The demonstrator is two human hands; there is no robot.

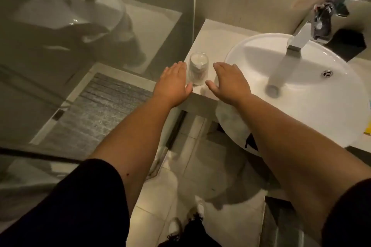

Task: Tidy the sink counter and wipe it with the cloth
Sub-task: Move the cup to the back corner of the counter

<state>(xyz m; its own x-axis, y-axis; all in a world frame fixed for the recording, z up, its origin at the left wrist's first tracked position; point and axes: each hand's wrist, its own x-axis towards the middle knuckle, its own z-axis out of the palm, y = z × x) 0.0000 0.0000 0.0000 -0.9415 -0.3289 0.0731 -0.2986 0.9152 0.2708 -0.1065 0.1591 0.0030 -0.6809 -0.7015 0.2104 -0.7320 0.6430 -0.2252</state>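
A clear glass jar (pixel 197 68) with white contents stands near the front left corner of the pale sink counter (pixel 216 34). My left hand (pixel 174 82) is open, palm down, just left of the jar, thumb close to its base. My right hand (pixel 228 81) is open too, palm down, just right of the jar and over the rim of the white round basin (pixel 313 110). Neither hand holds anything. No cloth shows in this view.
A chrome tap (pixel 301 40) reaches over the basin from the back right. A black box (pixel 347 44) sits behind it. A glass shower wall (pixel 96 46) bounds the counter's left side. Something yellow (pixel 368 128) shows at the right edge. Tiled floor lies below.
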